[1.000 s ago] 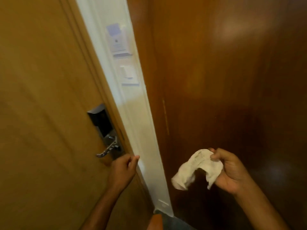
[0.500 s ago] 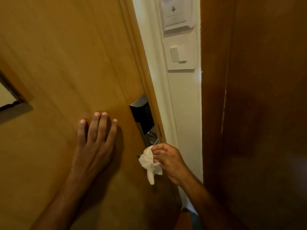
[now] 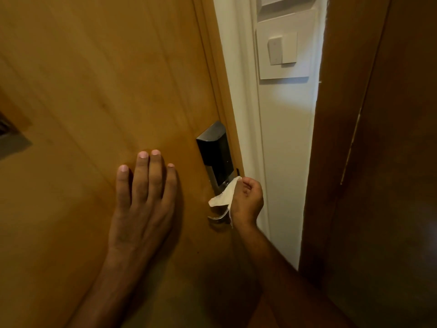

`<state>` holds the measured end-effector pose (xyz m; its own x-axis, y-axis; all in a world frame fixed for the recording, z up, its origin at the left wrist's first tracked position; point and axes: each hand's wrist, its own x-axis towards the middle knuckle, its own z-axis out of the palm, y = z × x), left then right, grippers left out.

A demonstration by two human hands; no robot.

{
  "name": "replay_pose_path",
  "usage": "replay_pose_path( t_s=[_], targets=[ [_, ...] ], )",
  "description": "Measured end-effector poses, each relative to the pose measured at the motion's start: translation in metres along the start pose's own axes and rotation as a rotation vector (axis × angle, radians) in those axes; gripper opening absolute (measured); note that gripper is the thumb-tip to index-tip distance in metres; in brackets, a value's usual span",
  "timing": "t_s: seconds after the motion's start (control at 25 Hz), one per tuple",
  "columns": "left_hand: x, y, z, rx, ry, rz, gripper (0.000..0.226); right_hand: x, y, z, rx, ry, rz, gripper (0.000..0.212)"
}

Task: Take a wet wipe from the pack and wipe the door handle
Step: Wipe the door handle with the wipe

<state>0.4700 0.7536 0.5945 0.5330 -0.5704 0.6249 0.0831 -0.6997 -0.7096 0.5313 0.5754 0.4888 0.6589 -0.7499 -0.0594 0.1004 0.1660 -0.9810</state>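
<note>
Wipe (image 3: 223, 194) gripped by right hand (image 3: 247, 202) covers handle (image 3: 216, 218); left hand (image 3: 144, 197) flat, open on wooden door (image 3: 94, 91).

Crumpled white wipe (image 3: 224, 194) against metal handle (image 3: 217, 218)

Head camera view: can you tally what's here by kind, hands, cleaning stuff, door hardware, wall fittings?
Hands: 2, left hand flat on the door, right hand
Wipes: 1, wet wipe
Door hardware: 2, lock plate, door handle
Wall fittings: 1 in full view, light switch
Total: 6
</note>
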Motion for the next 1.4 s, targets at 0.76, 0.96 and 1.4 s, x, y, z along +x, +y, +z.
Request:
replay_pose_path(
  t_s=[0.76,0.96,1.4],
  targets=[
    [0.006,0.003,-0.005,0.031,-0.102,0.038,0.066,-0.081,0.037,0.029,-0.495,-0.154,0.006,0.068],
    [0.005,0.002,-0.004,0.013,-0.096,0.04,0.065,-0.055,-0.001,0.029,-0.458,-0.005,0.028,0.053],
    [0.004,0.003,-0.004,0.018,-0.081,0.028,0.063,-0.082,0.016,0.004,-0.16,-0.033,0.061,0.052]
  ],
)
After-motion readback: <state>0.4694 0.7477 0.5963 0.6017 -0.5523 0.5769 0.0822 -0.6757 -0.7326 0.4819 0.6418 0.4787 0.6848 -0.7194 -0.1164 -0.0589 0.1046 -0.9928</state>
